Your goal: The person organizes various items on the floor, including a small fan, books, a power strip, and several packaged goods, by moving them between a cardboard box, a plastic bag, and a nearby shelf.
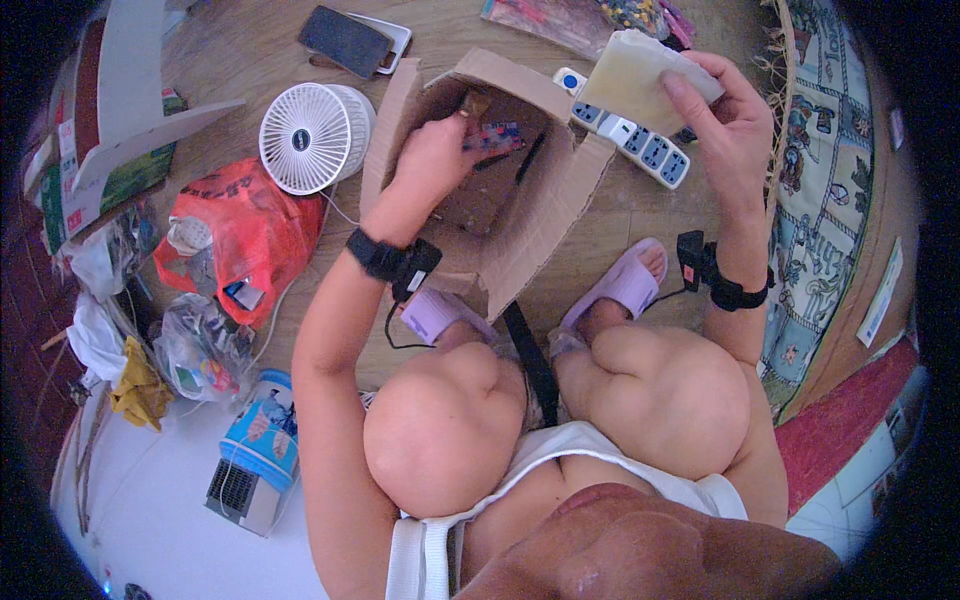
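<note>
An open cardboard box [547, 202] stands on the wooden floor before me. My left hand [442, 154] reaches into it, with the fingers at a small patterned item [499, 136] in blue and red; a brown piece [474, 103] shows beside the hand. Whether the fingers are closed on either is hard to see. To the right of the box, my right hand [720, 112] holds up a thin, pale yellowish-white sheet [626, 82] between thumb and fingers, above a white power strip [660, 156]. A dark, narrow thing [530, 159] lies inside the box.
Left of the box stand a white fan [306, 139] and a red plastic bag [247, 217] with things in it. A dark phone-like slab [345, 39] lies beyond. Lilac slippers [615, 285] are near the box. At right is a patterned cloth [814, 202].
</note>
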